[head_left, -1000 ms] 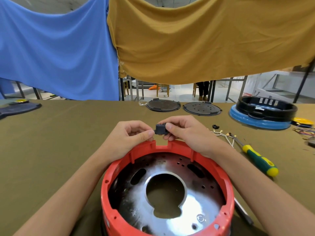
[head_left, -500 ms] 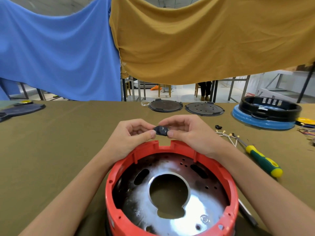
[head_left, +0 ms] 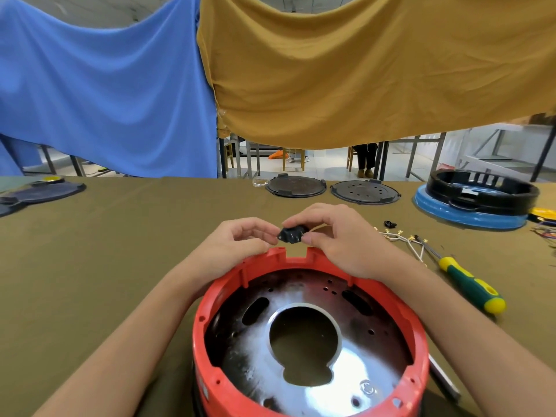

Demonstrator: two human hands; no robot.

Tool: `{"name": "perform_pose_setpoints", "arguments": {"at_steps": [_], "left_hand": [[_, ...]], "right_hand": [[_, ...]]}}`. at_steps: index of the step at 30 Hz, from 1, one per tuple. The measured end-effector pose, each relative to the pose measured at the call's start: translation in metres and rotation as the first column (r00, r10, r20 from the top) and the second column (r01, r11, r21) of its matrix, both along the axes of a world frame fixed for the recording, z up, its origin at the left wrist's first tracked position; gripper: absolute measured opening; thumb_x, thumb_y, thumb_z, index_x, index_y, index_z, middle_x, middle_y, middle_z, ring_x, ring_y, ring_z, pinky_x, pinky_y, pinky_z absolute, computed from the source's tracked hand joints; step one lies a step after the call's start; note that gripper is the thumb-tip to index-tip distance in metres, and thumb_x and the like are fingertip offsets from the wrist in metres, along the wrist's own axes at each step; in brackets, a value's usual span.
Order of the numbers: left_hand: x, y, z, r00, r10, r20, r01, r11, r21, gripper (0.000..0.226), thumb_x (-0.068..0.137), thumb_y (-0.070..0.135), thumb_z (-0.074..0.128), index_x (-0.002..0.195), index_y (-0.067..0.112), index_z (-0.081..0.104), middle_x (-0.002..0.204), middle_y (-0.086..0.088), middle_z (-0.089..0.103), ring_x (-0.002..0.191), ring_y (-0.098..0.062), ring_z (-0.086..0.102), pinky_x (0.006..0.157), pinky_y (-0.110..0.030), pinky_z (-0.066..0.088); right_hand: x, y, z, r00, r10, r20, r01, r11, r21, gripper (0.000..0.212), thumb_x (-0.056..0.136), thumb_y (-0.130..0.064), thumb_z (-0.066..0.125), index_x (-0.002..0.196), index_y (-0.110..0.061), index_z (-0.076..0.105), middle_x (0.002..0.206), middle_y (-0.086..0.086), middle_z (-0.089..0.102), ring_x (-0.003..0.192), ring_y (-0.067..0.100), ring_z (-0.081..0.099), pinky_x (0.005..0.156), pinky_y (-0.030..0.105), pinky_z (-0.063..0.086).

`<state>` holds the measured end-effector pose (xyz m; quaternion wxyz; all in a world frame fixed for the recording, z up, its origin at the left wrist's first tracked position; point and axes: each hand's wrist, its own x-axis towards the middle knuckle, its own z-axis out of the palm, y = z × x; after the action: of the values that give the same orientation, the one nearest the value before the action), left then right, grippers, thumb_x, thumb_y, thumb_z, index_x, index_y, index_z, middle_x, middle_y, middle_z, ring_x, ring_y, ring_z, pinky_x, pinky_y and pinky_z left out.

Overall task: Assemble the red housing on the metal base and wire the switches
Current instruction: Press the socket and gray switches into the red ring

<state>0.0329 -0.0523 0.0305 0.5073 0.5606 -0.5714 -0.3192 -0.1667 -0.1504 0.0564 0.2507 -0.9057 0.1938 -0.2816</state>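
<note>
The red housing (head_left: 210,350) stands on the table close to me, ringed around the shiny metal base (head_left: 340,383) with its large centre hole. A rectangular notch (head_left: 296,256) is cut in the housing's far rim. Just above that notch, a small black switch (head_left: 291,234) is pinched between my left hand (head_left: 237,245) and my right hand (head_left: 337,239). Its metal terminals face me. Loose white wires (head_left: 403,240) with brass terminals lie to the right of my right hand.
A green-and-yellow screwdriver (head_left: 463,281) lies right of the housing. Two dark round plates (head_left: 296,186) (head_left: 365,191) sit at the far edge. A black ring on a blue base (head_left: 478,203) stands at far right. Another tool shaft (head_left: 443,377) pokes out beside the housing.
The switch has been turned in my fingers so its terminals now face me, and it sits slightly higher above the notch. The housing has not moved.
</note>
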Motion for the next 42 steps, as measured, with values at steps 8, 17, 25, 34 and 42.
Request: {"name": "perform_pose_setpoints", "arguments": {"at_steps": [8,17,25,34,42], "left_hand": [[-0.001,0.004,0.000,0.993,-0.077,-0.085,0.085,0.992,0.097,0.024,0.079,0.019,0.063,0.098,0.022,0.078,0.101,-0.002,0.076,0.088,-0.010,0.070,0.077,-0.018,0.053],[-0.002,0.002,-0.002,0.989,-0.083,-0.121,0.090,0.995,0.048,0.026,0.078,0.010,0.061,0.096,0.021,0.077,0.101,-0.007,0.076,0.086,-0.015,0.070,0.078,-0.020,0.055],[-0.001,0.002,-0.003,0.992,-0.085,-0.091,0.087,0.996,0.026,0.026,0.079,0.011,0.062,0.095,0.023,0.077,0.097,-0.005,0.075,0.086,-0.015,0.069,0.079,-0.021,0.055],[-0.002,0.005,-0.002,0.996,-0.080,-0.046,0.080,0.997,-0.002,0.025,0.079,0.011,0.061,0.092,0.025,0.077,0.091,-0.001,0.074,0.084,-0.012,0.067,0.077,-0.019,0.053],[-0.003,0.006,-0.001,0.998,-0.059,0.029,0.061,0.996,-0.061,0.027,0.079,0.009,0.061,0.092,0.026,0.078,0.095,-0.002,0.073,0.088,-0.013,0.067,0.083,-0.022,0.054]], "right_hand": [[-0.008,0.001,0.005,1.000,-0.008,-0.016,0.007,1.000,-0.028,0.036,0.093,-0.003,0.062,0.119,-0.026,0.071,0.108,-0.015,0.063,0.101,0.000,0.060,0.093,0.020,0.049],[-0.010,0.000,0.003,0.999,0.024,-0.030,-0.024,1.000,0.006,0.036,0.089,-0.003,0.068,0.114,-0.028,0.074,0.104,-0.015,0.066,0.096,0.000,0.061,0.095,0.027,0.050],[-0.009,-0.002,-0.001,0.999,0.046,-0.015,-0.045,0.998,0.039,0.037,0.086,-0.002,0.071,0.112,-0.029,0.074,0.102,-0.013,0.067,0.095,0.002,0.063,0.093,0.026,0.052],[-0.009,0.000,0.001,0.998,0.053,-0.031,-0.051,0.997,0.051,0.037,0.086,-0.001,0.071,0.113,-0.027,0.075,0.101,-0.016,0.066,0.095,0.002,0.063,0.091,0.026,0.054],[-0.009,0.001,0.002,0.998,0.019,-0.062,-0.019,1.000,0.000,0.039,0.085,-0.006,0.074,0.110,-0.035,0.075,0.092,-0.020,0.063,0.089,-0.002,0.061,0.086,0.018,0.053]]}}
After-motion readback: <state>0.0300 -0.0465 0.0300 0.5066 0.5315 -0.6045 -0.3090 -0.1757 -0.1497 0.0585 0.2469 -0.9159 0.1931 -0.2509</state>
